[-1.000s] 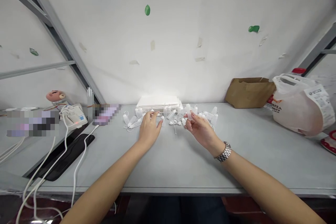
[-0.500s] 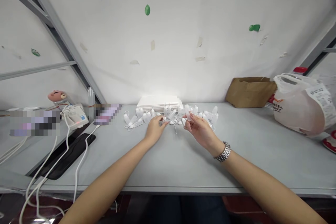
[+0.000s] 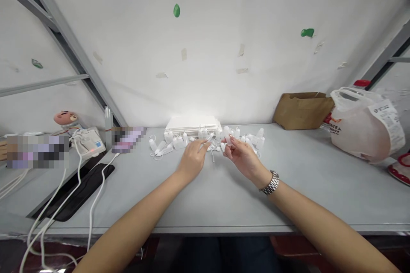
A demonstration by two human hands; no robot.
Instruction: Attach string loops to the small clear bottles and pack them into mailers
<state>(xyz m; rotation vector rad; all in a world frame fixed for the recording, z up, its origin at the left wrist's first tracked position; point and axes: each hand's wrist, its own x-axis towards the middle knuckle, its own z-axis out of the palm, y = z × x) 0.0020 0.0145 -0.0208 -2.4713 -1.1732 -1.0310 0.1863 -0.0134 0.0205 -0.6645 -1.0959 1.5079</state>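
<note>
Several small translucent white bottles [image 3: 165, 150] with looped strings lie in a row on the grey table [image 3: 224, 204], in front of a stack of white boxes [image 3: 192, 123]. My right hand [image 3: 238, 153], with a metal watch at its wrist, pinches one translucent bottle [image 3: 227, 135] upright between thumb and fingers. Among the bottles in the middle is my left hand [image 3: 193, 157], palm down, its thumb and fingers close together at a small clear piece [image 3: 209, 137]. What exactly its fingertips hold is too small to make out.
A brown paper bag [image 3: 301, 111] and a white plastic bag [image 3: 361, 128] stand at the back right. On the left are a phone [image 3: 130, 138], a power strip [image 3: 88, 143], white cables and a black tray [image 3: 80, 190] on the table.
My left hand has turned more palm down and shifted slightly right, its fingertips now at another clear piece. My right hand still holds its bottle. The view has shifted slightly.
</note>
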